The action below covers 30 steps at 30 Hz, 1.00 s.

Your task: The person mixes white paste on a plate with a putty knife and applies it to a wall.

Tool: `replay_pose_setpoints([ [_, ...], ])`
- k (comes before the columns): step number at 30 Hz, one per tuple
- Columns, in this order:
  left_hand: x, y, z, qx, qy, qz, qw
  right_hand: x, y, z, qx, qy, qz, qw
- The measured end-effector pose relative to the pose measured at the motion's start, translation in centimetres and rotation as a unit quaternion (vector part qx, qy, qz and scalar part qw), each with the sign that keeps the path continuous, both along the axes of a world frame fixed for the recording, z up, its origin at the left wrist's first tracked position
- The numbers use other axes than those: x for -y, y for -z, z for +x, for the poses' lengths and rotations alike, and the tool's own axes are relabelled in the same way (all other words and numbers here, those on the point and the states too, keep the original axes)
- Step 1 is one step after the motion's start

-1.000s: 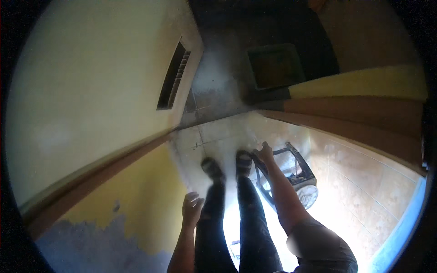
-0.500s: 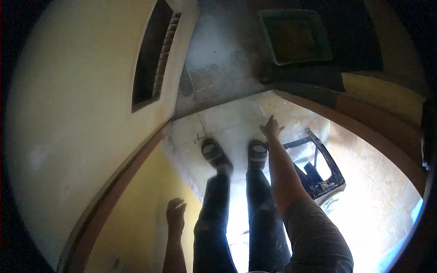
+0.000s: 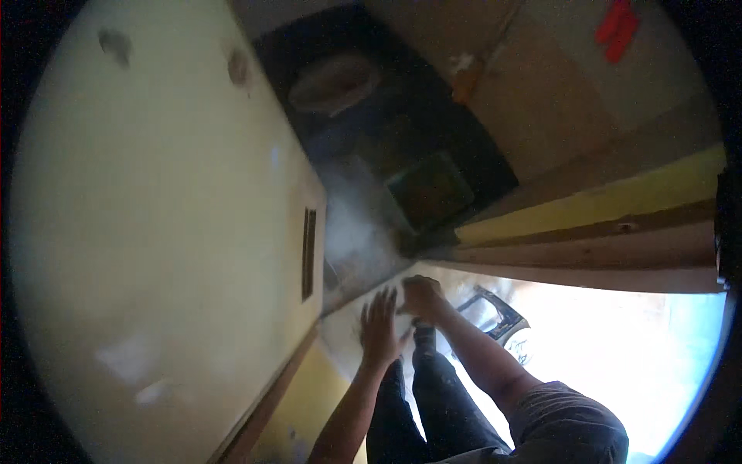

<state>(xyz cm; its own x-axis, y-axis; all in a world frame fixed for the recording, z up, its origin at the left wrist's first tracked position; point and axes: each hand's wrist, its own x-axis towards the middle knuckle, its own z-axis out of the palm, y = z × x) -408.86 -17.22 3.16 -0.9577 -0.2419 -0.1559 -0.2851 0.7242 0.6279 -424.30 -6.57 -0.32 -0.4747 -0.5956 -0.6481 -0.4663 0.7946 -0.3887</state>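
Observation:
Both my hands are raised close together in front of my legs, above the pale floor of a doorway. My left hand [image 3: 379,329] is open, fingers spread and thumb out, with nothing in it. Just to its right is my right hand [image 3: 423,297], with bent fingers blurred and partly turned from view; nothing shows in it. Below them my dark trousers [image 3: 456,398] and one shoe [image 3: 423,340] are seen; the other foot is hidden behind my left hand. A dark plastic frame-like object [image 3: 502,313] lies on the floor beyond my right forearm.
A large cream wall [image 3: 178,209] with a narrow dark slot [image 3: 309,254] fills the left. Ahead, in the dim area, are a greenish rectangular basin [image 3: 430,192] and an oval basin [image 3: 336,83]. Red objects [image 3: 617,31] are at the upper right. A ledge [image 3: 595,259] crosses at right.
My view has tilted up and turned, showing more of the dim area. My left hand has risen from beside my leg to near my right hand, whose outstretched fingers have bent.

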Motion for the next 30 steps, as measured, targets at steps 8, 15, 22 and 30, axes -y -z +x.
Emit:
replay_pose_setpoints([
  [8,6.7,-5.7,-20.2,-0.185,-0.068,0.043,0.979,6.8,-23.6,-19.9,-0.203,0.072,-0.219,0.952],
  [15,13.5,-1.5,-48.2,-0.256,-0.088,0.085,0.959,13.9,-17.3,-52.0,-0.552,0.400,-0.323,0.657],
  [22,20.7,12.0,-67.7,-0.293,-0.115,0.019,0.949,19.1,-7.9,-70.2,-0.434,0.353,-0.197,0.805],
  [30,19.4,15.8,-81.8,-0.249,-0.093,0.084,0.960,16.9,-1.4,-80.6,-0.398,0.295,-0.106,0.862],
])
